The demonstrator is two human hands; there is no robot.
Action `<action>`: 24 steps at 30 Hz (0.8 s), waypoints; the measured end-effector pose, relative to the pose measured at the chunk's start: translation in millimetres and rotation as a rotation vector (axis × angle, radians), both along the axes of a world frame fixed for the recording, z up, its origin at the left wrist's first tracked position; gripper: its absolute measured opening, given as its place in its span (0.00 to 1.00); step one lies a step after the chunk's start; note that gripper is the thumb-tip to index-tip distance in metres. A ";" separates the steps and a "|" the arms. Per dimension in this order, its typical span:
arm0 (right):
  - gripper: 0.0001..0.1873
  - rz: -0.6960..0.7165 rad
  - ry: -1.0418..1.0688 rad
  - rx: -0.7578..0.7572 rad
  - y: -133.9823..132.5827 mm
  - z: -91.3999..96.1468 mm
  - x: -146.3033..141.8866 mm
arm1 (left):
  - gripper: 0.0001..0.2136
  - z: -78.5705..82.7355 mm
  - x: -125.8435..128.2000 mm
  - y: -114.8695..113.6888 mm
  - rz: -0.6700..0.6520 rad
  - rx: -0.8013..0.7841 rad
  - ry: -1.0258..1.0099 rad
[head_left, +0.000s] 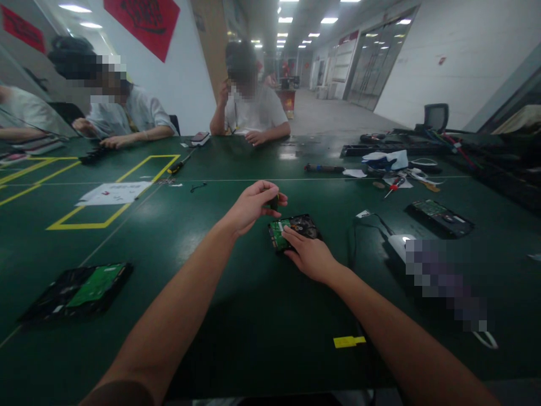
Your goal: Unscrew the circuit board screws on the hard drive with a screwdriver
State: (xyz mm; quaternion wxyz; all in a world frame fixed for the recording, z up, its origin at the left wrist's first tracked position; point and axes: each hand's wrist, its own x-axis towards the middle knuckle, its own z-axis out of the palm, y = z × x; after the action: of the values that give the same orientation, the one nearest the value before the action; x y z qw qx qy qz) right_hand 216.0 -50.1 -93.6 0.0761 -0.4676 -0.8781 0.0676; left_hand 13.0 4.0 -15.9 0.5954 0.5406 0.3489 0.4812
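A hard drive [310, 224] lies on the dark green table with its green circuit board facing up. Across it rests my right hand [313, 256], fingers stretched over the board and thumb near the close edge, holding nothing up. Just above the drive's far left corner, my left hand [256, 206] pinches a short dark object [274, 202] with a speck of yellow. Its lower part is too small and dim to make out, so I cannot tell whether it touches the drive.
More hard drives lie at the left [95, 285] and right [439, 217]. A cabled device [401, 248], partly blurred out, is right of my hand. Farther off are a black-yellow screwdriver [180, 163], a red screwdriver [395, 185] and white paper [112, 193]. Several people sit across the table.
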 end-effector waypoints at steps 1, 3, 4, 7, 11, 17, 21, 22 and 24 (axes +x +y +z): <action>0.29 0.002 0.002 0.000 -0.1 -0.1 0.0 | 0.11 0.7 0.2 -0.7 -0.004 -0.001 -0.001; 0.29 -0.001 0.002 -0.004 -0.1 -0.3 -0.1 | 0.11 1.4 0.4 -1.3 -0.015 0.011 0.006; 0.29 -0.002 -0.001 -0.006 -0.2 -0.3 -0.1 | 0.11 1.3 0.3 -1.2 -0.022 0.023 0.015; 0.29 0.001 -0.006 0.007 -0.1 -0.3 0.1 | 0.11 0.2 -0.2 0.1 -0.027 0.060 0.061; 0.29 0.015 -0.003 0.019 0.2 0.5 0.3 | 0.10 0.1 -1.1 0.7 -0.004 0.081 0.098; 0.29 0.011 -0.015 0.011 0.2 2.5 0.2 | 0.10 3.4 -0.5 -2.7 -0.049 0.066 0.045; 0.29 0.006 -0.008 0.000 0.4 1.9 0.1 | 0.11 2.8 0.5 -2.5 -0.091 0.067 0.017; 0.29 0.007 -0.005 0.000 0.4 1.6 0.1 | 0.12 2.2 0.6 -2.0 -0.090 0.066 0.015; 0.29 0.008 -0.006 0.002 0.4 0.8 -0.1 | 0.12 1.0 0.5 -1.1 -0.073 0.068 0.020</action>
State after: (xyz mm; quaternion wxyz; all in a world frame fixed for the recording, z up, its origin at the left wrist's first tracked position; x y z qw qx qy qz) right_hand 216.0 -49.7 -92.8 0.0736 -0.4641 -0.8803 0.0656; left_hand 13.5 2.9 -14.9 0.5904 0.5776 0.3186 0.4651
